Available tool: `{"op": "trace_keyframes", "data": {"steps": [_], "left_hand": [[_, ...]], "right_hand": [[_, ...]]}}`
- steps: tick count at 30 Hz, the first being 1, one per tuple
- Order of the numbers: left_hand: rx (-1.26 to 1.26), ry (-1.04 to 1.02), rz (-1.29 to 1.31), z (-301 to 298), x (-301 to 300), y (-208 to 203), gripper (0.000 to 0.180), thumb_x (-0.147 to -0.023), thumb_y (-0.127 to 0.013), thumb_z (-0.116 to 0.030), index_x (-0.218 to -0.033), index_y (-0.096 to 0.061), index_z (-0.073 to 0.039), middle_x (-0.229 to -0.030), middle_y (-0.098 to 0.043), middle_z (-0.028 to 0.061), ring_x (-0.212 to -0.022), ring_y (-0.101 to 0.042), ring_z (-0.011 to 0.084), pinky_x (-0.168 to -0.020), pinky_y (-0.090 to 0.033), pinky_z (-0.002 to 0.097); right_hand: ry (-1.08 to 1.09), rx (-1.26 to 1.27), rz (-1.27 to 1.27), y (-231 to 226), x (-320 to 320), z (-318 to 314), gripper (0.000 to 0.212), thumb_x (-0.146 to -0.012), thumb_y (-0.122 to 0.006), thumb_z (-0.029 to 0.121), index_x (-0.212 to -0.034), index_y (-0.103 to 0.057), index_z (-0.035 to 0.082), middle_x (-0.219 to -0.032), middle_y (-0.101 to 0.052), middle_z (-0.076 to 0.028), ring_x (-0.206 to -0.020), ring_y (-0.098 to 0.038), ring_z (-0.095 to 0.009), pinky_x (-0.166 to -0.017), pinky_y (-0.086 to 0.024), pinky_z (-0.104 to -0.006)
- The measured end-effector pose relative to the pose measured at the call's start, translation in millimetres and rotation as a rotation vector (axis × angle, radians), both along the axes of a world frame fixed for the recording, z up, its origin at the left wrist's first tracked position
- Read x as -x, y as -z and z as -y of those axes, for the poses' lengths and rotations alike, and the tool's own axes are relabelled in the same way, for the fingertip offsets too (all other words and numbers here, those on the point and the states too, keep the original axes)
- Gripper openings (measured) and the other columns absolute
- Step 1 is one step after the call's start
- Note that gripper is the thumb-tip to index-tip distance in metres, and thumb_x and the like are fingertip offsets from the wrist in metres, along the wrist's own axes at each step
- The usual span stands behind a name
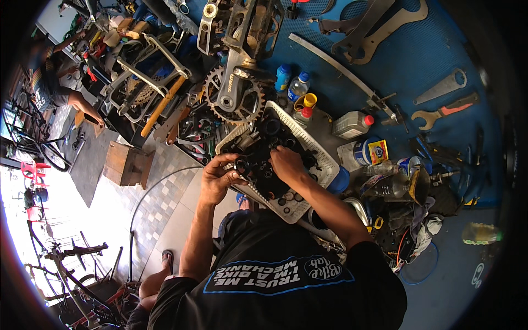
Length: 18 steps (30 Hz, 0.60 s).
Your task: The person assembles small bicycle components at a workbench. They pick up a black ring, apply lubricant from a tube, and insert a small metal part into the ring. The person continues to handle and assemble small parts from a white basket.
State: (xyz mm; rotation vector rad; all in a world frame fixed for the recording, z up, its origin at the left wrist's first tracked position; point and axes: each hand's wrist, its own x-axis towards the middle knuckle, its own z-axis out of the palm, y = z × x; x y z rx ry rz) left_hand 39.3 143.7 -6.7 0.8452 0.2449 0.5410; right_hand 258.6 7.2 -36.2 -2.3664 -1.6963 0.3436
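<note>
My left hand (216, 179) holds a dark ring-shaped part (241, 164) between thumb and fingers, at the left side of a white plastic basket (300, 127). Inside the basket lie many small black parts, with several round rings (287, 197) near its front corner. My right hand (287, 166) reaches in over these parts from the right. Its fingers are drawn together, pointing down at the dark pile, and what they pinch, if anything, is too small to make out. Just beyond the basket's far left corner rests a bicycle crank with a toothed chainring (234, 98).
Bottles and a white jug with a red cap (353, 125) stand right of the basket. Wrenches (444, 111) hang on the blue board. A hammer with a wooden handle (163, 106) lies among metal parts. Another person (52, 82) sits far left; a wooden box (127, 165) stands on the floor.
</note>
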Motion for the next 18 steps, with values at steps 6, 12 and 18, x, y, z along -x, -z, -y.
{"op": "trace_keyframes", "data": {"steps": [6, 12, 18], "left_hand": [[-0.018, 0.002, -0.051, 1.6, -6.2, -4.0, 0.051, -0.089, -0.075, 0.007, -0.137, -0.058, 0.000, -0.131, -0.065, 0.0146, -0.107, -0.073, 0.0282, -0.082, -0.069, 0.0414], [-0.071, 0.031, -0.075, 0.7, -13.9, -6.4, 0.055, -0.087, -0.079, 0.002, -0.138, -0.057, 0.002, -0.122, -0.069, 0.0154, -0.106, -0.074, 0.0303, -0.082, -0.068, 0.0406], [-0.075, 0.038, -0.084, -0.8, -17.8, -11.2, 0.054, -0.088, -0.078, 0.002, -0.137, -0.056, 0.001, -0.121, -0.068, 0.0147, -0.107, -0.074, 0.0311, -0.083, -0.068, 0.0412]], "right_hand": [[-0.030, 0.019, 0.066, 3.9, 3.1, 2.3, 0.015, -0.089, -0.069, 0.010, -0.099, -0.067, -0.001, -0.100, -0.068, -0.016, -0.094, -0.071, -0.034, -0.075, -0.060, -0.0455], [-0.029, 0.019, 0.017, 5.4, -3.4, -5.1, 0.017, -0.084, -0.072, 0.012, -0.094, -0.068, -0.001, -0.096, -0.070, -0.018, -0.087, -0.073, -0.035, -0.073, -0.061, -0.0461], [-0.055, 0.017, 0.004, 5.0, -8.0, -7.3, 0.020, -0.083, -0.074, 0.016, -0.090, -0.068, -0.001, -0.093, -0.071, -0.020, -0.083, -0.074, -0.038, -0.072, -0.061, -0.0474]]}}
